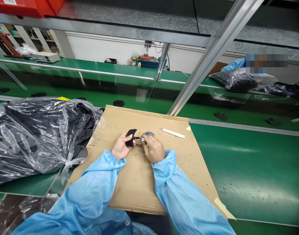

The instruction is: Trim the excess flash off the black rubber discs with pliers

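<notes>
My left hand [122, 145] grips a thin black bent piece [131, 137] between thumb and fingers, held up over the cardboard sheet [129, 192]. Closed around a small shiny metal tool [142, 139], my right hand [154, 148] brings its dark tip to the right side of the black piece. The fingers cover most of the tool, so its exact kind is hidden. A grey disc [149, 134] shows just behind my right fingers. Tiny black bits lie scattered over the cardboard around both hands.
A white slim-handled knife [173, 133] lies right of my hands. At left, a tied clear bag [41, 137] bulges with black discs. A metal post [210, 62] slants up at right. Beyond the cardboard, black discs [118, 103] rest on the green surface. Another person's sleeve [233, 64] shows far right.
</notes>
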`<state>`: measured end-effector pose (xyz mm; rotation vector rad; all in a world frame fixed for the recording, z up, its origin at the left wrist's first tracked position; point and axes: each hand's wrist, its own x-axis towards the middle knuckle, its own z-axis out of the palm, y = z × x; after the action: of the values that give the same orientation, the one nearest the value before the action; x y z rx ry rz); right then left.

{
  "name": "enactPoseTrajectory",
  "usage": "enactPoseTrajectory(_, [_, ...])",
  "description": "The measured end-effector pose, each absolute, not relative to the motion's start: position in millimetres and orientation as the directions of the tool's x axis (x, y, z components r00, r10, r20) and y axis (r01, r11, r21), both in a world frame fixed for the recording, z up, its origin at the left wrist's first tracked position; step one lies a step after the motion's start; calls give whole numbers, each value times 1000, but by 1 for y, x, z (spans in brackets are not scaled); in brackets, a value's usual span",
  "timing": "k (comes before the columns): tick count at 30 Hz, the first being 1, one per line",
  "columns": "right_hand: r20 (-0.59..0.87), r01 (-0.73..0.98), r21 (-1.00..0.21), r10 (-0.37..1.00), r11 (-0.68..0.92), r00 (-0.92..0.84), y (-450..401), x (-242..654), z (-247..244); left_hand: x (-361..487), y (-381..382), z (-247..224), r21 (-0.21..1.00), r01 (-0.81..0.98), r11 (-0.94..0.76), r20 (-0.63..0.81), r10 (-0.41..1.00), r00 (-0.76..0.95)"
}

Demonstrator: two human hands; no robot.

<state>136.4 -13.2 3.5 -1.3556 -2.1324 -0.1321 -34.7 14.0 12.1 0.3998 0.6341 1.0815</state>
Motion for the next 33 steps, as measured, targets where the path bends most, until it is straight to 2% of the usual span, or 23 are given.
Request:
enactPoseTrajectory(5, [529, 890, -174, 802, 422, -277, -14, 136, 4, -34, 12, 12, 576, -697, 426, -277, 905, 323])
enactPoseTrajectory(10, [476, 913, -162, 840, 375, -261, -14, 136, 3, -34, 11, 13, 622, -676, 395, -281, 918, 278])
enactPoseTrajectory(12, [460, 906, -202, 853, 372, -247, -15, 135, 2, -33, 11, 13, 632, -673, 384, -273, 923, 270])
enactPoseTrajectory(17, [480, 798, -426, 854, 425, -199, -13, 135, 3, -32, 12, 12, 658, -671, 342, -230, 939, 254])
enactPoseTrajectory(19, [505, 775, -467, 848, 426, -162, -12, 137, 3, -32, 13, 11, 658, -675, 333, -225, 943, 246])
enactPoseTrajectory(24, [514, 784, -484, 851, 389, -106, -12, 141, 5, -32, 15, 13, 658, -691, 301, -217, 954, 209])
enactPoseTrajectory(33, [496, 769, -457, 846, 447, -197, -17, 134, 6, -35, 19, 12, 599, -727, 336, -275, 939, 207])
